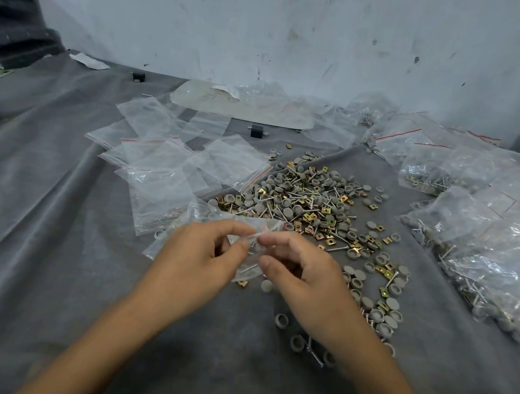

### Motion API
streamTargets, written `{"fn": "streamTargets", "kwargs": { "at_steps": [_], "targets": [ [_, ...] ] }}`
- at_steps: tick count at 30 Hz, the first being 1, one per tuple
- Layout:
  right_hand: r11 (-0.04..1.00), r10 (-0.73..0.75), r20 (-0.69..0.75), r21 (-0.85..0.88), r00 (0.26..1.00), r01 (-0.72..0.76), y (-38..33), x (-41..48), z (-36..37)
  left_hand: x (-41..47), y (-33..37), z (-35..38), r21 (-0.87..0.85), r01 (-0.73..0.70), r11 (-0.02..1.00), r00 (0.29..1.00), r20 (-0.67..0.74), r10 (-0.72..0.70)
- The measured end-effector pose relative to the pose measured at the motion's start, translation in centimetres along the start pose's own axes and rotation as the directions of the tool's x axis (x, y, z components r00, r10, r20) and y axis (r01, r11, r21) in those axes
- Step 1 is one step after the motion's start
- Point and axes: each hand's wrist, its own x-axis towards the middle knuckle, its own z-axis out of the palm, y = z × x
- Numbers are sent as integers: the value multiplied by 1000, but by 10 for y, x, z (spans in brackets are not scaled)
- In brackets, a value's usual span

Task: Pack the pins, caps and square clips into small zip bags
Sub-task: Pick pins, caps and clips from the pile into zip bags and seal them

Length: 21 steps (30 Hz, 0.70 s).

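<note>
Left hand (pixel 203 252): curled, thumb and forefinger pinching the mouth of a small zip bag (pixel 246 271).
Right hand (pixel 296 265): curled likewise, pinching the same mouth from the other side, fingertips almost meeting those of the left.
Zip bag: held just above the grey cloth (pixel 53 238) covering the desk, at the near edge of the loose pile (pixel 310 202), hanging down between the two hands.
Contents: seemingly a pin and a brass clip low in the bag, though too blurred behind the plastic to be sure.
Step in hand: probably working the zip strip, either parting it or pressing it closed; not clear which.
Doing it well: pinch on the strip itself, not on the thin film below. Keep the mouth level and uppermost to stop parts spilling. Run thumb and forefinger along the whole strip, end to end. Check for a pin shaft caught across the seal.
Supply: pins (pixel 338 248), grey caps (pixel 353 254) and square clips (pixel 327 210) mixed together, just beyond and beside the right hand.
Empty bags (pixel 165 160): fanned out left of the pile, near the left hand.
Filled bags (pixel 488 255): heaped on the right, well apart from the hands.
Risk: pin ends poking through the thin plastic under a hard squeeze.
</note>
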Motion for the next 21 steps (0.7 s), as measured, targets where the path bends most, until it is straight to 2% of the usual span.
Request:
{"fn": "streamTargets", "kwargs": {
  "at_steps": [3, 7, 10, 13, 16, 18, 19, 21],
  "targets": [
    [996, 27, -10, 86, 1000, -26, -1, 2, -10, 4, -4, -6, -25, 35, 999, 998, -50, -36],
    [996, 34, -83, 84, 996, -27, 0, 4, -22, 8, -3, -17, -150, 104, 983, 990, -75, -116],
    [999, 37, -101, 23, 994, -35, 2, 3, -24, 11, 0, -21, -259, 147, 955, 978, -108, -180],
    [986, 39, -25, -159, 999, -42, 5, 1, -22, 18, -1, -33, -373, 191, 908, 941, -194, -278],
    [922, 41, 109, -388, 993, 5, 7, -2, -16, 30, -11, -59, -567, 296, 769, 846, -218, -486],
    [867, 58, 188, -496, 980, 43, 8, -4, -12, 36, -22, -79, -675, 383, 630, 768, -147, -624],
    [844, 66, 212, -533, 975, 59, 8, -4, -10, 38, -28, -87, -715, 412, 565, 748, -89, -658],
    [825, 69, 227, -560, 972, 73, 8, -4, -9, 38, -35, -100, -782, 418, 462, 758, 20, -652]
  ]
}}
